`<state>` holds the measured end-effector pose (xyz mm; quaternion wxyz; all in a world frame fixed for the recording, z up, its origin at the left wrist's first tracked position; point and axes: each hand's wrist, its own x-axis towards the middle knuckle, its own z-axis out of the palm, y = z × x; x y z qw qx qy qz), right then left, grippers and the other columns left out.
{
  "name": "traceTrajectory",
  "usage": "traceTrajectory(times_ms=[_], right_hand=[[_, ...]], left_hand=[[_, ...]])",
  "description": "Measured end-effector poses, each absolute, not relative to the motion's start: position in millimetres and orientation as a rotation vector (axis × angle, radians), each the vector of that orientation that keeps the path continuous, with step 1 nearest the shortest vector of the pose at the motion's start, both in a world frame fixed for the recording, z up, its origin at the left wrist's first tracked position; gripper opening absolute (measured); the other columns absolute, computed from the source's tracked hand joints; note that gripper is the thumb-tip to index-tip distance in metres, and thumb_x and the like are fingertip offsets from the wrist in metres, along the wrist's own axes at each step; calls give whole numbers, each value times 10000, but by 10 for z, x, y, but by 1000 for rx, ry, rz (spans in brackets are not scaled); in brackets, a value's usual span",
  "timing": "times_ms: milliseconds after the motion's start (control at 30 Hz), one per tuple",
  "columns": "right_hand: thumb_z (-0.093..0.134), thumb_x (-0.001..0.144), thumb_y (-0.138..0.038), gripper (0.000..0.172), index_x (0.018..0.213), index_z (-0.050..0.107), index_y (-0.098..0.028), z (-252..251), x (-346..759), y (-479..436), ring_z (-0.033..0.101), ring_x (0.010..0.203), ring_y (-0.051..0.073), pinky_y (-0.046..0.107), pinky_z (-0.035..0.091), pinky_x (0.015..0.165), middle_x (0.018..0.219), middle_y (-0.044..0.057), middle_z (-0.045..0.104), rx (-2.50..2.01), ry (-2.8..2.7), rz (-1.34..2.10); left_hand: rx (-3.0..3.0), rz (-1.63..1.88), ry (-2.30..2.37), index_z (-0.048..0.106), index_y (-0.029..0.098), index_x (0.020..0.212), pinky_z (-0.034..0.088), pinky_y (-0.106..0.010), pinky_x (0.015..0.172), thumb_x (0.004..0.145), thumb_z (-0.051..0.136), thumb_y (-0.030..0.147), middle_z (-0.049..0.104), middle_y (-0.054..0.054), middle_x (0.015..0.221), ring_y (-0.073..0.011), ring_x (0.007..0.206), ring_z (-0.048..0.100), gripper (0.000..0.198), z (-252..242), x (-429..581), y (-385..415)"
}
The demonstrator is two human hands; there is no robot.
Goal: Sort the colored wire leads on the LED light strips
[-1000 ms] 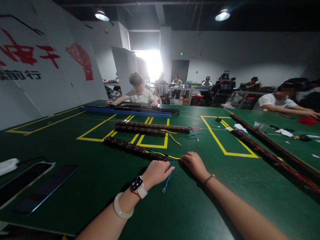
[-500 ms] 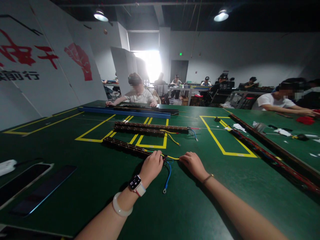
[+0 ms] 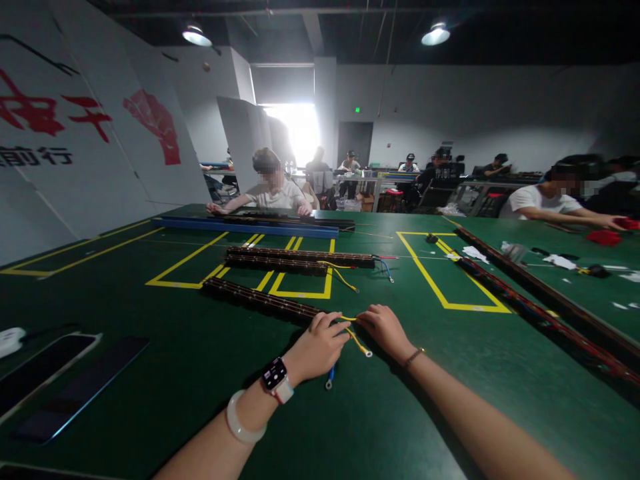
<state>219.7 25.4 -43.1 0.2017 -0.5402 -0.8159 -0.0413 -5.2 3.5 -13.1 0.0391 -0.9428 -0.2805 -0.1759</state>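
A long dark brown strip (image 3: 255, 297) lies on the green table (image 3: 375, 413), coloured wires coming out of its near end. My left hand (image 3: 317, 347), with a watch and a pale bangle on the wrist, is curled over that end and the wires. My right hand (image 3: 384, 328) is closed in a pinch on a yellow wire (image 3: 357, 341) that ends in a ring terminal. A blue wire (image 3: 330, 379) with a ring terminal lies just below my left hand.
Two more dark strips (image 3: 300, 257) lie inside yellow floor-tape boxes farther back, and a blue rail (image 3: 245, 227) beyond them. Two phones (image 3: 75, 387) rest at the left edge. Long wired strips (image 3: 540, 313) run along the right. Other people sit at tables behind.
My left hand slid right along the strip's end over the wires. The yellow wire now bends down toward me between both hands, and the blue wire is mostly covered.
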Motion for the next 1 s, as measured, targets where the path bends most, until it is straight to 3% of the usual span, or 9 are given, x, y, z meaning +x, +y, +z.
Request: traceTrajectory(times_ms=[200, 433, 567, 667, 767, 867, 1000], right_hand=[[541, 915, -291, 188, 904, 715, -221, -397, 2177, 239, 534, 826, 173, 280, 341, 738, 820, 44, 625, -1526, -2285, -76], [541, 901, -385, 231, 948, 699, -223, -301, 2120, 205, 532, 879, 184, 301, 373, 795, 892, 49, 622, -1510, -2238, 154], [622, 816, -496, 330, 960, 667, -203, -271, 2043, 163, 531, 894, 197, 317, 384, 803, 928, 53, 605, -1524, -2237, 244], [716, 702, -540, 466, 999, 634, -190, -280, 2000, 128, 532, 915, 216, 333, 392, 813, 963, 60, 593, -1541, -2263, 298], [738, 717, -400, 379, 998, 631, -170, -303, 1978, 125, 551, 895, 205, 315, 405, 798, 965, 67, 601, -1551, -2256, 395], [637, 791, -217, 147, 926, 656, -163, -331, 1968, 163, 574, 815, 160, 262, 419, 742, 916, 59, 622, -1542, -2215, 520], [595, 786, -143, 117, 879, 666, -149, -321, 1946, 194, 584, 809, 156, 228, 425, 697, 880, 61, 639, -1527, -2193, 521]], left_hand=[[-2978, -604, -848, 644, 244, 1090, 270, -420, 1075, 883, 464, 183, 511, -33, 1346, -219, 1282, 359, 281, -40, -64, -13], [-2866, -571, -1395, 630, 163, 801, 450, -329, 800, 857, 376, 132, 624, -84, 871, -192, 846, 566, 262, 32, -49, 1], [-2925, -454, -1640, 636, 166, 813, 449, -296, 703, 876, 371, 183, 661, -76, 807, -181, 735, 610, 273, -6, -31, 10], [-2972, -536, -1760, 644, 175, 856, 444, -291, 716, 875, 376, 186, 683, -77, 838, -184, 773, 637, 269, -43, -9, -2], [-3052, -713, -1889, 628, 166, 855, 442, -268, 685, 881, 384, 215, 677, -82, 842, -173, 774, 645, 251, -89, 14, 4], [-3211, -826, -2200, 567, 148, 883, 418, -236, 529, 891, 380, 282, 643, -56, 766, -129, 556, 598, 231, -146, 42, 33], [-3415, -1053, -2567, 476, 149, 869, 396, -205, 465, 881, 404, 299, 582, -4, 691, -101, 486, 570, 167, -189, 78, 47]])
